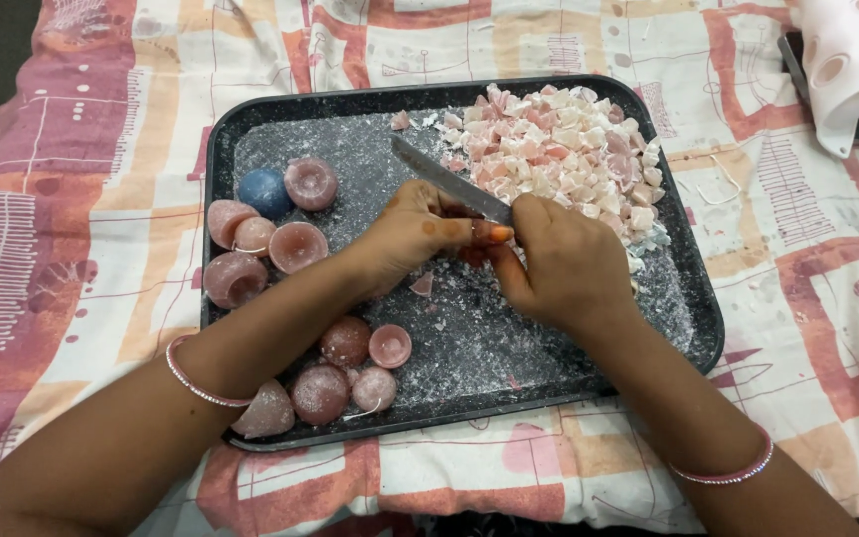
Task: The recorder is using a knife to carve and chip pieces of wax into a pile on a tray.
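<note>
Fingers (454,231) of left hand (410,239): curled shut round something small at the knife edge, too hidden to name; an orange-painted nail shows at the tip
Right hand (564,264): closed in a fist on the knife (449,181) handle, which is hidden inside the grip
Knife: grey blade, long axis slanting from the fist up and left toward the tray's far edge, its tip over bare tray floor; the blade crosses just above the left hand's fingers, both hands touching at mid-tray
Pink and white cut pieces (569,149): heaped in the tray's far right corner, just beyond the right hand, nearer that hand than the left
Pink domed pieces (295,247): scattered along the tray's left edge and near left corner, with one blue ball (263,191) among them; left forearm lies over some
Black tray (469,423): dusted with white crumbs, open floor between hands and near edge
Patterned cloth (101,199): under the tray
Bangles: one on each wrist
</note>
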